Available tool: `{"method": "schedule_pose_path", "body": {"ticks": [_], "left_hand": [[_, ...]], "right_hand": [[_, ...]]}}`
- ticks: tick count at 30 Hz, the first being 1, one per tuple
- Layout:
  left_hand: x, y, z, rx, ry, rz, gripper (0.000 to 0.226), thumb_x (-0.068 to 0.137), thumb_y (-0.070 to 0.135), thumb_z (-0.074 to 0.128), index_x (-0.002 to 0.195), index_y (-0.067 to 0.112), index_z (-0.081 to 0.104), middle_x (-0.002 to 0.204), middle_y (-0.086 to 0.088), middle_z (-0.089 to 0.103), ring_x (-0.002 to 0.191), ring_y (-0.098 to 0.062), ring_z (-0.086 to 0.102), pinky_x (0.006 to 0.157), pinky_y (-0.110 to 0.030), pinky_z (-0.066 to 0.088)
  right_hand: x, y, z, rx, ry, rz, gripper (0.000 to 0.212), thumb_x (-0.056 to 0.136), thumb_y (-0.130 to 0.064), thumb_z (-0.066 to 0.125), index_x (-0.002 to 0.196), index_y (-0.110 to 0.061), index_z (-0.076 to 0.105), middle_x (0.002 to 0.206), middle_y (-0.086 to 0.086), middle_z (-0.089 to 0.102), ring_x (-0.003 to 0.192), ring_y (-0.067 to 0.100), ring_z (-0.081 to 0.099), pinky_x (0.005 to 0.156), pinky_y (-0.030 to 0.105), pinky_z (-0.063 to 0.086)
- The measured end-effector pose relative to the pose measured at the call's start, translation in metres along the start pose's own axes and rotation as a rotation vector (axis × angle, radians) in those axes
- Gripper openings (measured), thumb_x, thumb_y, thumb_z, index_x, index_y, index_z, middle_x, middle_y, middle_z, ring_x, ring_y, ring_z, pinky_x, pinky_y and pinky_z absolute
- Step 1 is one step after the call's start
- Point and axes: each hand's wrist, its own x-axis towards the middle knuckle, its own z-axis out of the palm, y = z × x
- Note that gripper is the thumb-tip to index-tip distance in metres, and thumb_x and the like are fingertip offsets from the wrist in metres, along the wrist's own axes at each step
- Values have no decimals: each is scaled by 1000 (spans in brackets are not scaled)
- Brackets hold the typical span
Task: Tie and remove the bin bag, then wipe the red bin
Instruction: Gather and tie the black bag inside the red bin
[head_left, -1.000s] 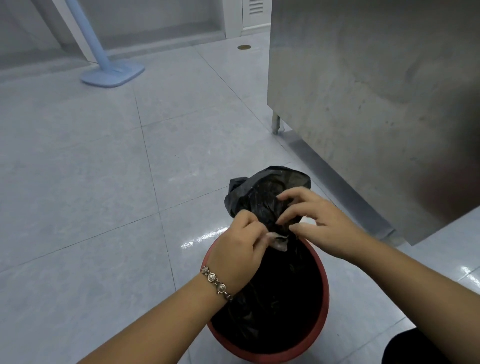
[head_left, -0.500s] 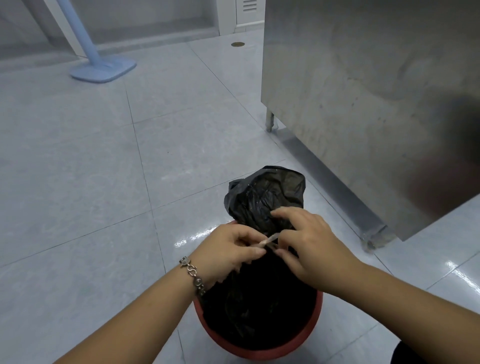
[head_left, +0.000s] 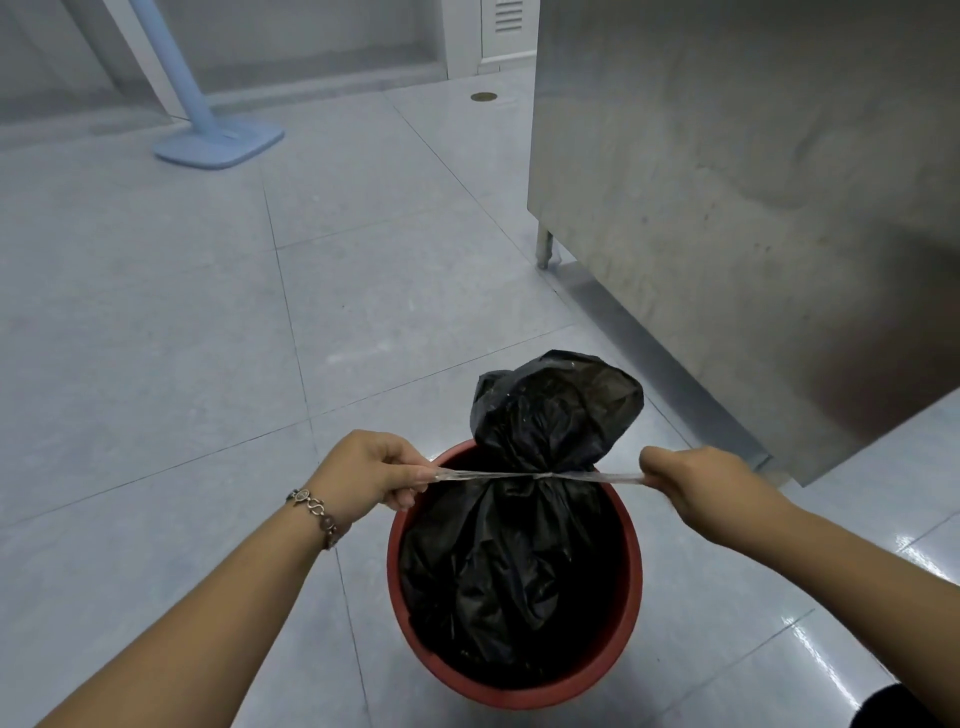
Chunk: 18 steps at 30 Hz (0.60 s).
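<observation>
Black bin bag (head_left: 524, 561) inside the red bin (head_left: 636, 582), neck cinched by a clear tie (head_left: 540, 475) — apparently knotted, though glare blurs it. Left hand (head_left: 363, 473) and right hand (head_left: 696, 480), both fisted on the tie's ends. Steel cabinet (head_left: 753, 208) close right; open floor (head_left: 182, 338) left.

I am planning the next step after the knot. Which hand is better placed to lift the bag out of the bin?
Probably the left hand: it sits nearer the bag's tied neck than the right hand. Both grip the clear strip, so one must release first.
</observation>
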Motion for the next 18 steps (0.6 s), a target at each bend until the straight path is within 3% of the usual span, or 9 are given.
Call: {"method": "schedule_pose_path", "body": {"ticks": [3, 5, 8, 10, 11, 13, 14, 16, 18], "left_hand": [[2, -1, -5, -10, 47, -10, 7, 71, 10, 76, 65, 9, 73, 52, -2, 67, 49, -13, 60, 53, -23, 54], [0, 1, -7, 39, 55, 19, 5, 72, 15, 76, 67, 14, 74, 60, -2, 71, 56, -12, 65, 65, -28, 56], [-8, 9, -8, 301, -74, 49, 27, 69, 52, 71, 87, 32, 73, 88, 12, 73, 84, -2, 65, 82, -26, 50], [-12, 20, 0, 574, -175, 16, 59, 63, 77, 52, 109, 41, 62, 111, 21, 62, 106, -3, 55, 99, -35, 37], [-12, 26, 8, 724, -210, 17, 66, 63, 82, 41, 115, 44, 55, 117, 19, 59, 112, -6, 51, 106, -45, 27], [-5, 36, 26, 894, -255, 47, 62, 73, 78, 33, 121, 42, 49, 122, 11, 58, 118, -13, 48, 108, -56, 15], [-1, 41, 35, 880, -256, 73, 58, 79, 71, 36, 123, 36, 48, 124, 7, 58, 118, -16, 49, 108, -51, 22], [6, 52, 49, 685, -251, 112, 51, 85, 54, 49, 129, 28, 43, 128, 1, 58, 116, -18, 53, 98, -32, 37], [11, 59, 59, 480, -240, 147, 52, 85, 40, 57, 132, 29, 38, 128, 1, 58, 116, -15, 54, 91, -23, 40]], "right_hand": [[2, 6, -3, 28, -6, 14, 17, 99, -32, 43, 84, -25, 40, 64, -1, 46, 53, 10, 37, 48, 20, 27], [3, 11, -6, 95, -49, 28, 24, 96, -33, 50, 75, -26, 42, 63, -5, 50, 55, 8, 42, 50, 19, 30], [3, 11, -15, 348, -106, 50, 18, 85, -53, 58, 83, -35, 56, 87, -18, 62, 85, 6, 59, 69, 19, 43], [5, -3, -20, 524, -146, 67, 55, 69, -75, 53, 109, -38, 59, 107, -26, 56, 104, 1, 54, 87, 22, 43], [7, -13, -20, 627, -174, 88, 64, 62, -80, 51, 112, -41, 59, 106, -30, 55, 104, -2, 53, 88, 19, 41], [14, -32, -18, 855, -217, 127, 47, 62, -79, 55, 90, -44, 64, 83, -35, 61, 84, -8, 59, 75, 11, 44], [18, -41, -18, 953, -218, 144, 36, 67, -73, 60, 83, -41, 64, 77, -29, 65, 77, -6, 62, 70, 11, 48], [28, -50, -18, 1074, -183, 159, 21, 78, -55, 66, 89, -37, 65, 88, -16, 71, 83, 3, 68, 72, 19, 56], [34, -59, -24, 1171, -117, 164, 10, 85, -44, 63, 91, -36, 65, 95, -10, 72, 85, 4, 69, 64, 15, 55]]}}
